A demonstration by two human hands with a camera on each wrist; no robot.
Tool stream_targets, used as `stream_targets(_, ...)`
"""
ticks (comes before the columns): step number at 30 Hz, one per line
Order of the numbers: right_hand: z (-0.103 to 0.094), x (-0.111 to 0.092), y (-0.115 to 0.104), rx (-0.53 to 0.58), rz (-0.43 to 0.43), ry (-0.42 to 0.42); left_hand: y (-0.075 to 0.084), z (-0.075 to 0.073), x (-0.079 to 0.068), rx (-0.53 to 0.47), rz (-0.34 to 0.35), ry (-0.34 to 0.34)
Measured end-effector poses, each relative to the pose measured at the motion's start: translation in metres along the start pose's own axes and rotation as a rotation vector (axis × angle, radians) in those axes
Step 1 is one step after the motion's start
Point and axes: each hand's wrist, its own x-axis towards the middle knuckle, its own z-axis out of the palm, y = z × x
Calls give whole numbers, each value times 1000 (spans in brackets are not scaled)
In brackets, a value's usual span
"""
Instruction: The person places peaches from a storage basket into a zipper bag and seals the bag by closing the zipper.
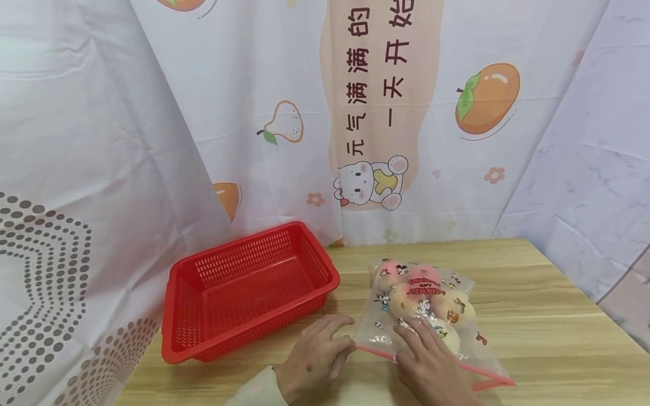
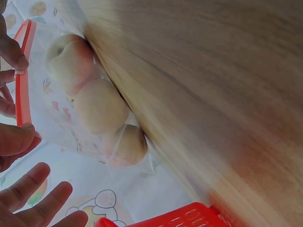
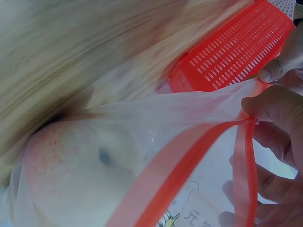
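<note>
A clear zip bag (image 1: 378, 332) printed with cartoon figures and red lettering lies on the wooden table, its red zip strip (image 1: 487, 379) towards me. Several pale peaches (image 2: 102, 106) with pink blush sit inside. My left hand (image 1: 317, 355) pinches the strip's left end between thumb and finger, its other fingers spread in the left wrist view. Further along the strip, my right hand (image 1: 431, 361) grips the edge, thumb on one side and fingers behind it in the right wrist view. There the strip parts into two bands, leaving the bag's mouth gaping beside a peach (image 3: 75, 175).
A red perforated plastic basket (image 1: 249, 332) stands to the left of the bag with nothing in it. Behind the wooden table (image 1: 548, 316) hangs a white curtain (image 1: 284, 186) printed with fruit and characters. Another dotted curtain (image 1: 45, 270) hangs at the left.
</note>
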Motion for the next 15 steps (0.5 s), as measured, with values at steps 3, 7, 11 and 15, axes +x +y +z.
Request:
stream_targets(3,-1,0,0,2,4,-2,0,0,0,0,-1,-3)
stream_targets(7,-2,0,2,-2,-5,6,0,0,-1,-6,-9,-9)
stream_targets(11,-1,0,4,-8,-20,28,0,0,-1,-10,-14,-12)
stream_targets(15,0,-2,5,-10,-31,59,0,0,0,-12,-16,-13)
